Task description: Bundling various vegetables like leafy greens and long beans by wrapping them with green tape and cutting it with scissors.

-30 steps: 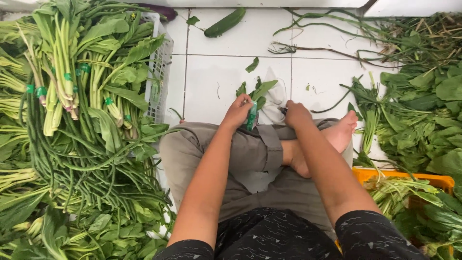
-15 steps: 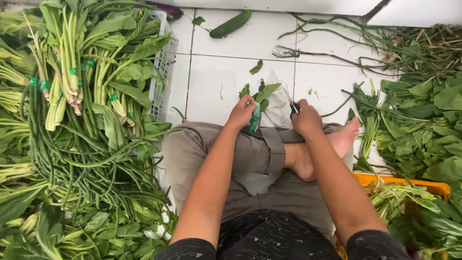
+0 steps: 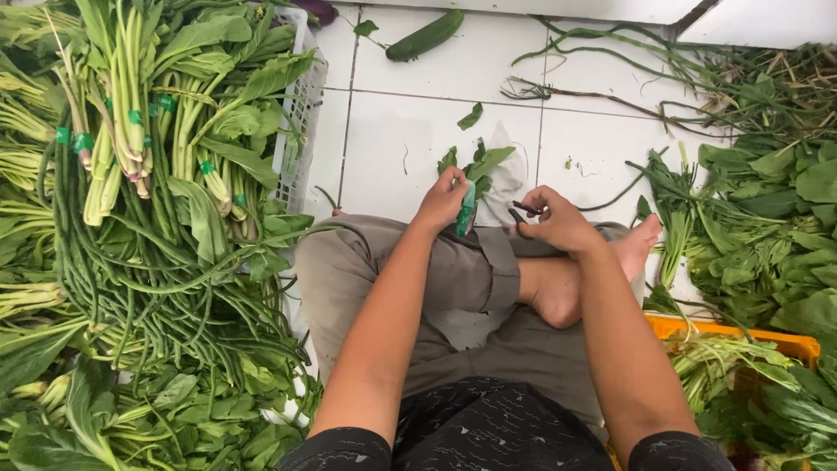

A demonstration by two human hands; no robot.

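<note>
Both hands met over the person's crossed knees: the left hand (image 3: 445, 199) was pinched shut on a small leafy bunch (image 3: 478, 166) with a strip of green tape (image 3: 466, 209) at its stems, and the right hand (image 3: 558, 222) was closed around a dark, slim tool (image 3: 525, 208), too small to identify. The bunch hung just above the white tiled floor (image 3: 410, 131), in front of the knees. Judging by the tape, the step in hand looked like binding the bunch; the following move would call for keeping the stems tight together while the tape is closed and trimmed.

Largest, a heap of long beans (image 3: 131, 270) and taped leafy bundles (image 3: 148, 113) filled a white slatted crate (image 3: 301, 113) along the floor's left edge. Loose greens (image 3: 767, 218) lay piled at the right edge. At the lower right corner, an orange crate (image 3: 750, 336) held more stemmed greens. Near the top edge lay a single cucumber (image 3: 425, 35), and a torn leaf (image 3: 471, 116).
</note>
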